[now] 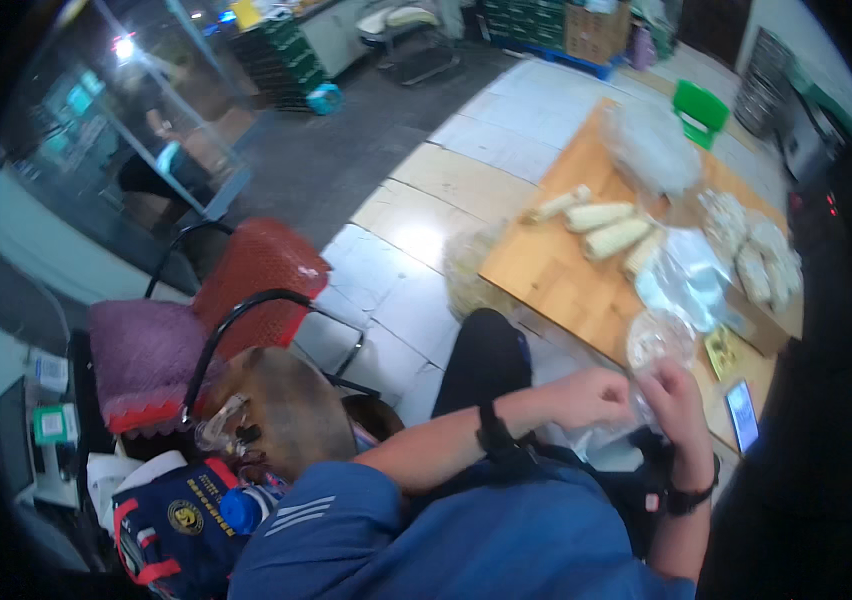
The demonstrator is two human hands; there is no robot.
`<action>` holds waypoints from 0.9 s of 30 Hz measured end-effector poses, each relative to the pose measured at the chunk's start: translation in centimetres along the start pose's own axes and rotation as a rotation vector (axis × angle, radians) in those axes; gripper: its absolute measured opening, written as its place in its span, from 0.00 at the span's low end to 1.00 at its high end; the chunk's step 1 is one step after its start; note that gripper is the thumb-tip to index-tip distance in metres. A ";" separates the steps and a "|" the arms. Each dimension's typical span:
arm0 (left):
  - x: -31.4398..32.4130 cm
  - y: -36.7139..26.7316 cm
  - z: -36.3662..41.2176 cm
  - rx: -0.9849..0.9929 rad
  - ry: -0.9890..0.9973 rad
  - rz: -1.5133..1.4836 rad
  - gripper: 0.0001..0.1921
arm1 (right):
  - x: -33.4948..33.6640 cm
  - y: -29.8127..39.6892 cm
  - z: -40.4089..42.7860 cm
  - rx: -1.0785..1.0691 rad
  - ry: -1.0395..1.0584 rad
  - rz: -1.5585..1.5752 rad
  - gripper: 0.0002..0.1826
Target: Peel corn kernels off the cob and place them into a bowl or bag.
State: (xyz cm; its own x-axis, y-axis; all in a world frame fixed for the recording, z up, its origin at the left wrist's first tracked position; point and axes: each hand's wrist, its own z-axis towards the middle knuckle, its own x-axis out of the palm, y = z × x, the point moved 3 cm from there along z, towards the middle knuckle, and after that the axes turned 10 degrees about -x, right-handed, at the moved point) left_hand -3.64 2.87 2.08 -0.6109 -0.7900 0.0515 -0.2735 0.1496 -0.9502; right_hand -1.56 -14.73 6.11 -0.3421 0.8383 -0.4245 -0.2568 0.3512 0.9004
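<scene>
My left hand (595, 397) and my right hand (670, 397) are close together over my lap, at the near edge of the wooden table (546, 270). Both pinch a clear plastic bag (610, 442) that hangs down between them. Just beyond my right hand, a clear round bundle (658, 337) lies at the table's edge. Several husked ears of corn (616, 238) are spread over the table beside a silvery-white plastic bag (685, 277). Bagged corn (763, 262) rests on a cardboard box (760, 322) at the right.
A phone (741, 416) and a yellow packet (720, 352) lie on the table's right part. A large plastic bag (651, 146) covers its far end. A filled bag (471, 270) stands on the floor. Left are a red-padded chair (261, 277) and a round wooden stool (291, 412).
</scene>
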 end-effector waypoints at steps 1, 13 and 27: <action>-0.7 0.4 0.3 0.011 -0.014 -0.029 0.05 | 0.1 -0.1 1.1 -0.028 0.023 -0.118 0.13; -2.2 -1.8 1.2 0.066 -0.204 -0.268 0.13 | -2.8 -0.6 1.6 -0.170 -0.613 0.125 0.19; -0.1 -1.3 1.5 -0.062 -0.312 -0.320 0.25 | 2.5 -1.6 -2.4 0.076 0.008 0.464 0.13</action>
State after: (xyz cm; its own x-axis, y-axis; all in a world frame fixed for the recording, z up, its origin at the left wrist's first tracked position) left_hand -2.11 1.82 2.80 -0.2375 -0.9424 0.2354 -0.4620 -0.1035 -0.8808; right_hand -4.22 -14.19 3.40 -0.4125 0.9106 0.0245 -0.0079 -0.0305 0.9995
